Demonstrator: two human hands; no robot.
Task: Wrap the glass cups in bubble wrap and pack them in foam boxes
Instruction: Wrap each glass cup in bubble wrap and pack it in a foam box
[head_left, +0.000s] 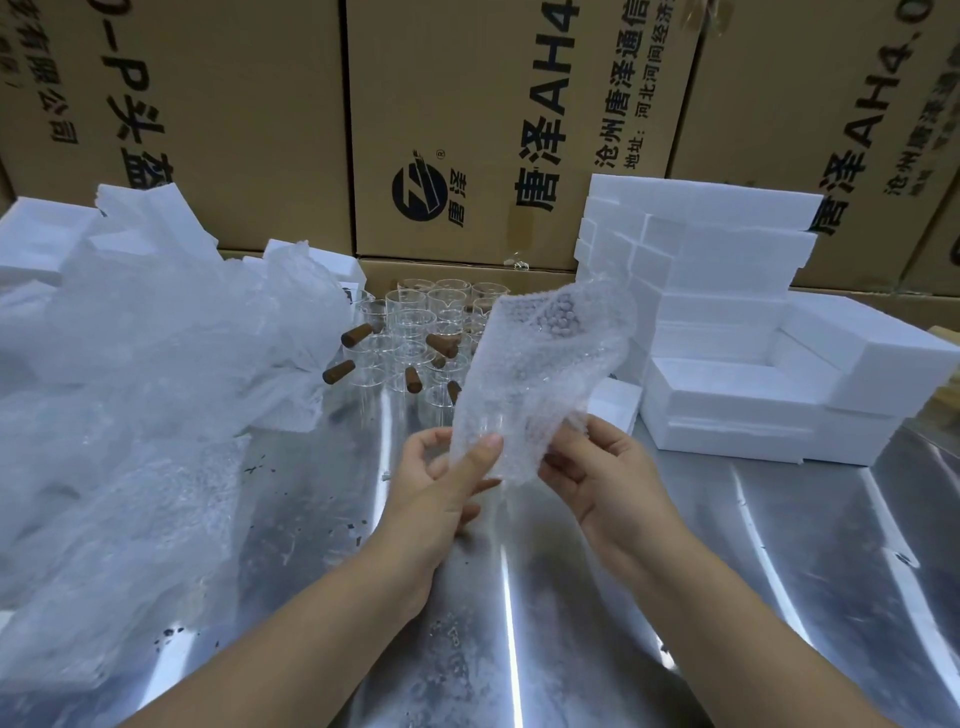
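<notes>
A sheet of bubble wrap (540, 364) stands up above the steel table, its top curling to the right. My left hand (447, 483) pinches its lower edge with thumb in front. My right hand (592, 467) grips the same lower edge from the right. A clear glass cup seems to sit inside the wrap between my hands, but it is hard to make out. Several glass cups (415, 332) with brown wooden handles stand in a cluster behind the wrap. White foam boxes (727, 410) lie at the right, one open.
A big heap of bubble wrap (130, 389) covers the left of the steel table (571, 597). Foam pieces (145, 218) sit behind it. A tall stack of foam lids (691, 244) stands at the right rear. Cardboard cartons (467, 130) wall off the back.
</notes>
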